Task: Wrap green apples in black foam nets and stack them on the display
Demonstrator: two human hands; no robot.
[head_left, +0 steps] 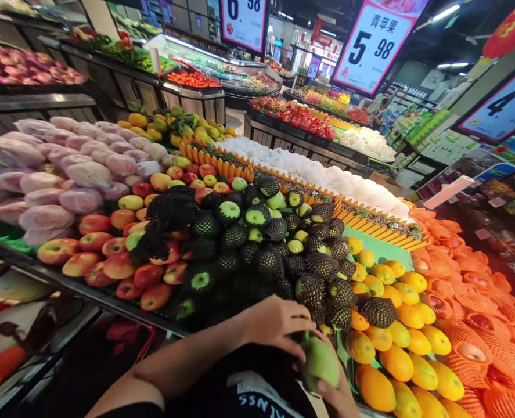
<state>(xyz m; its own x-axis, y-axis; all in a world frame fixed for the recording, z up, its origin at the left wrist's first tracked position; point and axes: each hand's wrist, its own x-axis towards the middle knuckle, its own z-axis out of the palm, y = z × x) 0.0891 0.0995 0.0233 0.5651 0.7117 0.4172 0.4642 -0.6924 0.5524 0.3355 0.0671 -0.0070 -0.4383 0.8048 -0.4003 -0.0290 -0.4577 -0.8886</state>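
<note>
A bare green apple [321, 362] is held close in front of my body, low in the view. My right hand [338, 397] grips it from below and the right, with the thumb on its lower side. From the left, my left hand [278, 325] reaches across with bent fingers on the apple's upper left side. Just beyond my hands lies a heap of green apples [257, 217], many in black foam nets [269, 264]. Part of my right hand's fingers is hidden behind the fruit.
Red apples [120, 264] and a bundle of black nets [165, 217] lie left of the heap. Wrapped pink fruit [83, 174] sits farther left. Yellow fruit [399, 334] and orange-netted fruit [470, 325] are at right. A low yellow fence [370, 223] runs behind; price signs [373, 49] hang above.
</note>
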